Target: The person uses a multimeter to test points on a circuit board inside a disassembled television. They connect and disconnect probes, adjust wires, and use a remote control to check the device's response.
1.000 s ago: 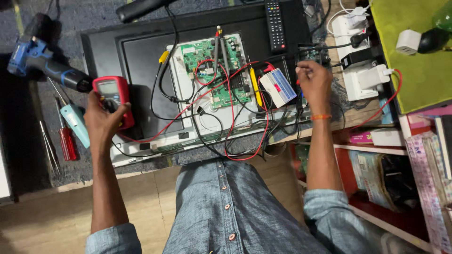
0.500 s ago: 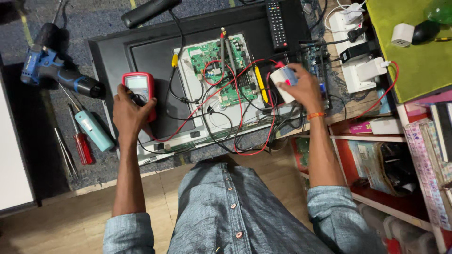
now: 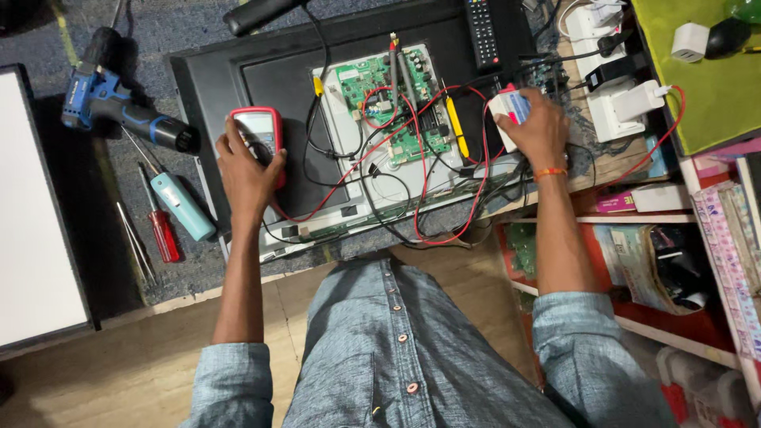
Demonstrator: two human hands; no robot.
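A black flat television lies back-up on the bench with its green circuit board exposed. My left hand rests on a red multimeter lying on the television's back, fingers on its dial. My right hand covers a small white and blue box at the television's right edge. Red and black test leads loop from the meter across the board, their probes lying on it. A yellow-handled tool lies beside the board.
A blue cordless drill, a light blue screwdriver and a red screwdriver lie at left. A white panel is far left. A remote control, white power strip and cluttered shelves stand right.
My right hand came down from above the wires onto the white and blue box. My left hand stayed on the multimeter. The view shifted so everything sits further right.
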